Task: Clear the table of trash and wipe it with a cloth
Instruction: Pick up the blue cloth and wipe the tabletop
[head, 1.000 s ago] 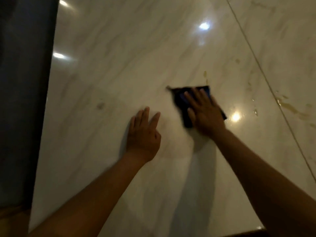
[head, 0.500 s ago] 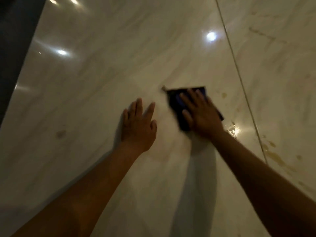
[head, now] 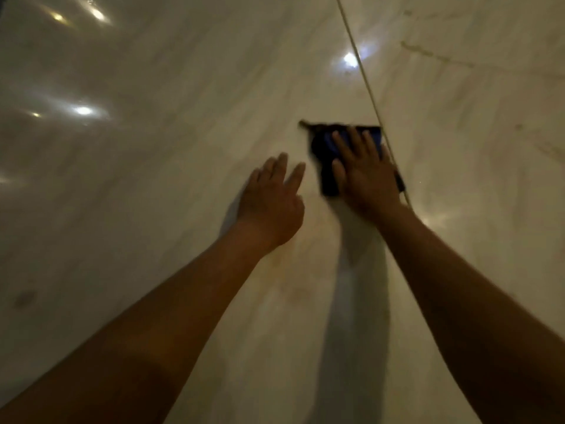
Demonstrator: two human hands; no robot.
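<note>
Head view: the right hand, its grip flat with straight fingers pressing the dark blue cloth, has slid toward three o'clock until the cloth's edge meets the seam in the marble desk. The left hand stays spread flat at nine o'clock of it. Wiping likely advances toward the smears beyond.

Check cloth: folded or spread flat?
Cannot tell: the right hand covers most of the dark blue cloth, which lies flat on the table.
</note>
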